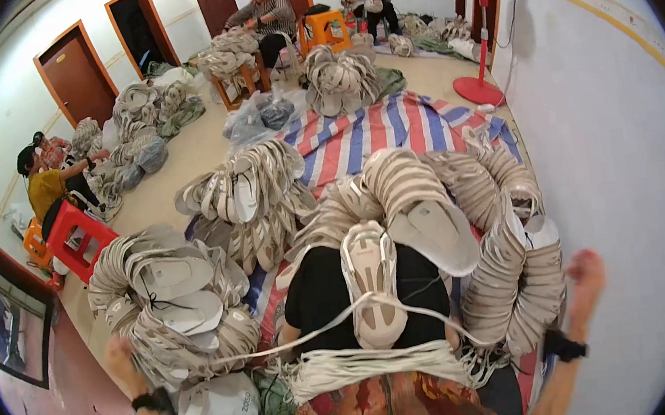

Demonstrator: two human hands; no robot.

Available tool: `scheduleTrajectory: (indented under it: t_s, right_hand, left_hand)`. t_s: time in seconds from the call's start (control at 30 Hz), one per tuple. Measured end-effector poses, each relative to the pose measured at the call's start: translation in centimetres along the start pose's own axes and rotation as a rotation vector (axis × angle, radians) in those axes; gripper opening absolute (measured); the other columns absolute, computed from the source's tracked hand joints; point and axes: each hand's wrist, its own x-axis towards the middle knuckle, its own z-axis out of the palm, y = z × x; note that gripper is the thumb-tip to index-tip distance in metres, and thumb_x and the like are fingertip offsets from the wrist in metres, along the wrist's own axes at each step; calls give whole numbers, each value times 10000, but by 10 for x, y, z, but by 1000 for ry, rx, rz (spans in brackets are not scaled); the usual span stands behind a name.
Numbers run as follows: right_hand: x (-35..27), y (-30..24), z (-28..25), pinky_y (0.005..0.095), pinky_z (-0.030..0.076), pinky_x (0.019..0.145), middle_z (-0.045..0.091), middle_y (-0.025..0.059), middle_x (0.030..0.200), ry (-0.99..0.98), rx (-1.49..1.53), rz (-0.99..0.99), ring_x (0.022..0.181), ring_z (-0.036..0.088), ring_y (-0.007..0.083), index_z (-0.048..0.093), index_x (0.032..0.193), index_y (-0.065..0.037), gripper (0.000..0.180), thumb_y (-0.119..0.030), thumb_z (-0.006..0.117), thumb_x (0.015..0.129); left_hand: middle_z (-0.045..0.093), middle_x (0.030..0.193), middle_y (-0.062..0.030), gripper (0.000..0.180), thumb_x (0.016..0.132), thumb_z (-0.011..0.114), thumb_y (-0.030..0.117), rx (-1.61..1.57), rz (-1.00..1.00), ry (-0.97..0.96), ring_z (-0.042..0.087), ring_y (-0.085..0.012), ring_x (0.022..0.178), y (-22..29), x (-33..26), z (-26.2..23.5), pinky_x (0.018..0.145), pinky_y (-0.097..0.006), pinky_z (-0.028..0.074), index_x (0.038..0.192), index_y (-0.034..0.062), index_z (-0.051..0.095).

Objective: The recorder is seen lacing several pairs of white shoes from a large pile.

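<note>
Patterned clothing (382, 413) and shoe stacks (489, 296) surround one shoe (370, 272).

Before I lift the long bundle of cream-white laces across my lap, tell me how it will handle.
The bundle will probably droop, since its ends trail loose at both sides. It may tangle, as many strands lie together. It looks light, its strands being slim.

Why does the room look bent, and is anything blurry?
Head view: the fisheye lens bows straight lines, like the yellow stripe on the right wall, and leaves dark corners; same view: the left hand and right hand look smeared, probably by motion, while the shoe between them is sharper.
</note>
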Motion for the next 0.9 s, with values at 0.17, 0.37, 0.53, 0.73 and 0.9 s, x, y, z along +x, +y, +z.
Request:
scheduleTrajectory:
  t_s: [0.17,0.37,0.53,0.73,0.9]
  right_hand:
    - [-72,15,175,189,400,492,642,90,813,-713,255,308,534,471,62,417,1189,-9,341,-61,475,856]
    - [-102,45,242,221,414,467,639,68,699,-961,34,311,487,519,86,611,858,18,142,-92,535,812]
    - [-117,75,229,275,439,552,609,100,635,-1032,-167,90,575,565,143,618,797,36,182,-139,582,764]
    - [-123,72,226,270,437,545,607,98,643,-983,-101,286,561,544,127,625,822,35,188,-138,581,765]
    - [-121,69,230,262,432,540,601,84,635,-979,-93,225,565,536,112,624,815,28,178,-135,573,765]
  left_hand:
    - [580,792,-86,338,817,560,117,-601,-134,-473,607,-181,662,92,-66,178,629,-306,527,1115,-20,480]
    - [622,801,-100,324,845,552,124,-462,-251,-965,605,-124,628,169,-159,281,473,-196,438,1124,-31,497]
    - [617,806,-93,191,856,523,92,-362,-270,-1141,570,-91,586,187,-193,316,444,-170,364,984,-44,567]
    - [623,822,-91,174,873,500,105,-405,-353,-1298,573,-92,618,196,-216,336,468,-168,384,951,-32,573]
    - [618,832,-51,181,880,492,123,-451,-239,-1437,565,-93,675,202,-234,350,613,-208,452,927,-29,579]
